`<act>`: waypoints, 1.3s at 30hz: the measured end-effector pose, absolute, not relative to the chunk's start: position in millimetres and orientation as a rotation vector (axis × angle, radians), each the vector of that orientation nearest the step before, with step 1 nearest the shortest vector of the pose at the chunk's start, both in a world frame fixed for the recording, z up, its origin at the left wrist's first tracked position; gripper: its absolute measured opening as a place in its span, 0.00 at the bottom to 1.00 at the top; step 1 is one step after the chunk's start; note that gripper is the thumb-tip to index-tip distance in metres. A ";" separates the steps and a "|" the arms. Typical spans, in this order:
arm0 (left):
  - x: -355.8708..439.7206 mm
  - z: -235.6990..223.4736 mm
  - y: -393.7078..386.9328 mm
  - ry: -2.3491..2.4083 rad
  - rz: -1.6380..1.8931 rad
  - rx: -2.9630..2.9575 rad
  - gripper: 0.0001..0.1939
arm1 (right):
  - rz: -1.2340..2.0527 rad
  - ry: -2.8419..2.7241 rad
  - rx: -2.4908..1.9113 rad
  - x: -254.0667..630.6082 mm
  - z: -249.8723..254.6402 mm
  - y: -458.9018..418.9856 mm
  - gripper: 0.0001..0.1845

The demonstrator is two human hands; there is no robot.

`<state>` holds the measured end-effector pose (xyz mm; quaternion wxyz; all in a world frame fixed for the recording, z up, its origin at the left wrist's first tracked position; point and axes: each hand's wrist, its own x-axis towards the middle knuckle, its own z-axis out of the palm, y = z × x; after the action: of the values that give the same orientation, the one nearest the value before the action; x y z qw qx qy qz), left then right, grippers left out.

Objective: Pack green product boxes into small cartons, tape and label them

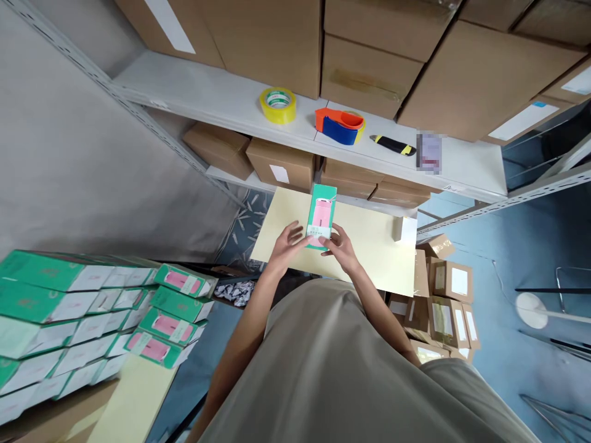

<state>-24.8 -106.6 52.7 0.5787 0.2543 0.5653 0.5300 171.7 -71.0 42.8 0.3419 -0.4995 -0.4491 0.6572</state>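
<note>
A green and white box (324, 209) with a pink item pictured on its front is in front of me, over the pale yellow table (369, 252). A whitish label strip crosses its lower part. My right hand (342, 251) holds the box at its lower right, thumb on the front and fingers at the side and below. At the lower left, the thumb of my left hand (285, 249) touches the box, while its other fingers are spread apart, off the box. Whether the box rests on the table, I cannot tell.
On the shelf (207, 98) lie yellow tape (277, 106), an orange and blue tape dispenser (340, 126) and a utility knife (393, 145). A small white box (406, 230) stands at the table's right. Green boxes (41, 295) are stacked left; cartons (446, 307) are piled right.
</note>
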 end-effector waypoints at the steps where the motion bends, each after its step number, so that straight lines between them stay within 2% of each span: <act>1: -26.1 49.0 -113.6 1.286 1.187 0.531 0.41 | 1.743 -1.140 -1.270 173.7 40.9 -72.5 0.56; 5: -19.4 37.8 -134.2 1.175 1.159 0.393 0.35 | 1.824 -1.145 -1.190 178.9 34.3 -79.6 0.53; 10: -13.4 35.4 -136.1 1.274 1.229 0.393 0.36 | 1.853 -1.258 -1.103 186.1 21.6 -69.8 0.49; 16: -3.7 41.6 -129.0 1.637 1.326 0.576 0.39 | 1.570 -1.357 -1.220 179.2 27.2 -46.6 0.60; 20: 12.2 54.3 -132.1 1.764 1.435 0.873 0.36 | 1.450 -1.340 -1.231 166.3 35.7 -41.8 0.59; 22: 13.3 59.5 -133.8 1.695 1.445 0.890 0.35 | 1.463 -1.250 -1.208 164.2 34.8 -39.8 0.58; 28: -3.5 55.6 -135.7 1.263 1.253 0.394 0.35 | 1.653 -1.066 -1.084 174.9 22.1 -40.2 0.55; 33: 1.6 42.7 -132.8 1.256 1.264 0.404 0.33 | 1.719 -1.115 -1.063 186.0 19.3 -39.2 0.52; 36: 8.7 38.2 -126.9 1.409 1.314 0.470 0.37 | 1.689 -1.133 -1.112 188.6 22.3 -31.4 0.57; 39: 15.0 41.0 -123.5 1.649 1.407 0.660 0.37 | 1.610 -1.129 -1.172 185.9 28.0 -23.4 0.68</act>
<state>15.0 -123.5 41.0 0.4239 0.2639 0.6592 0.5623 185.9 -23.4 28.0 0.4134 -0.4660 -0.4492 0.6404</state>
